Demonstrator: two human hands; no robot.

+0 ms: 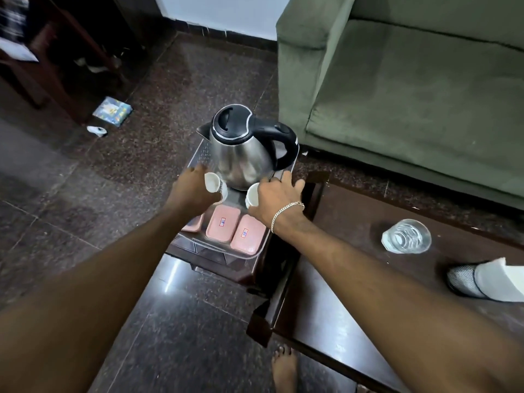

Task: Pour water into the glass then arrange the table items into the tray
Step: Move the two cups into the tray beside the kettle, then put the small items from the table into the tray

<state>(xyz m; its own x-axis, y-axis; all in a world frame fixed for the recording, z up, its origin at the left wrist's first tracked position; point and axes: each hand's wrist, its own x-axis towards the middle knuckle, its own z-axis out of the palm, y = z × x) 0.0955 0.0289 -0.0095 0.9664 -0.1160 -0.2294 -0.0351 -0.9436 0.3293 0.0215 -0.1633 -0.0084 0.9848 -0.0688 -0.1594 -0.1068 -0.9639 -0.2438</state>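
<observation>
**Tray with kettle, cups and boxes; both hands at its far half**

- Left hand (195, 185): fingers curled around a small white cup (212, 182), tipped on its side, mouth facing the camera, just beside the kettle's base.
- Right hand (276, 195): fingers spread fairly wide, tips resting at the tray's right rim beside the kettle; a second white cup (252, 197) sits against the palm, mouth turned left. Whether it is gripped cannot be told. A chain bracelet (286, 215) circles the wrist.
- Kettle (243, 154): steel body, black lid, upright in the tray's far half; spout points left, handle right.
- Pink boxes (222, 226): lying flat side by side in the tray's near half, long axes running away from the camera. Each carries a small red-and-blue label, writing unreadable.
- Tray (198, 157): clear plastic, on a dark wooden stand, long axis running away from the camera.
- Glass (407, 236): holds water, upright on the dark table (354, 222), well apart from the tray, to its right.
</observation>
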